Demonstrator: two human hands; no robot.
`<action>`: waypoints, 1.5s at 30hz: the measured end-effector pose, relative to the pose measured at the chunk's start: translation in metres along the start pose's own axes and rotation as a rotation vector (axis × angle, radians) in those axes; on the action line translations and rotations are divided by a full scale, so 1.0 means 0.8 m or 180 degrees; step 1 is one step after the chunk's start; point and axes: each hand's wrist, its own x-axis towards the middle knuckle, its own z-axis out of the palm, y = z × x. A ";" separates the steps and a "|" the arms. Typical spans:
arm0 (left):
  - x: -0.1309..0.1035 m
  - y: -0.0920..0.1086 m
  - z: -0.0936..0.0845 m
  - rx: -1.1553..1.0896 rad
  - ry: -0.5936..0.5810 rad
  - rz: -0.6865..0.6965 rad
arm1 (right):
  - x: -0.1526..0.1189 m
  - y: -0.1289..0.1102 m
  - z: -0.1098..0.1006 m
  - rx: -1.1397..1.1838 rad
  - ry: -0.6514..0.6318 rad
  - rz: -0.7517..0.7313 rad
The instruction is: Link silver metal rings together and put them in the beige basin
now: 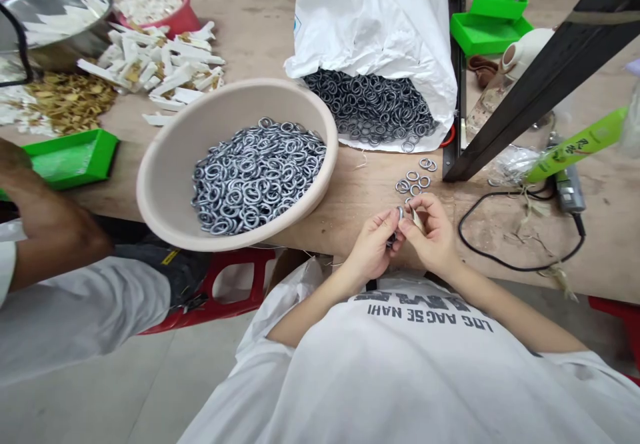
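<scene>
My left hand point(374, 243) is closed on a grey ring point(399, 213), pinched between thumb and fingertips. A few more dark rings point(391, 239) show under its curled fingers. Close beside it, my right hand point(433, 236) grips a small pale tool point(416, 219) with a thin dark tip, held against the ring; its exact kind is not clear. Just beyond my fingers, several loose rings point(424, 181) lie on the wooden table point(370, 181). To the left stands a large beige basin point(165, 184) heaped with grey rings point(260, 177).
A white sack point(370, 24) spills dark rings behind the basin. At right are a black metal post point(525, 91), a corded device point(570, 187) and a green tube point(580, 144). A co-worker's arm point(55, 217) is at left, near a green tray point(75, 157) and white pieces point(160, 64).
</scene>
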 end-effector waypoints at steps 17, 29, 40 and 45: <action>-0.006 0.007 0.012 -0.0264 0.0321 0.0022 | -0.001 -0.020 -0.037 -0.1136 -0.0607 -0.0818; -0.012 -0.001 -0.014 -0.0107 -0.0200 -0.0372 | 0.016 0.017 -0.026 -0.0546 -0.0230 0.0286; -0.018 -0.009 -0.023 0.0055 -0.0223 -0.0406 | 0.010 0.017 -0.014 -0.0199 -0.0650 0.0190; -0.017 -0.008 -0.042 0.0302 -0.0285 -0.0433 | 0.036 0.057 -0.038 -0.2420 -0.0485 0.0219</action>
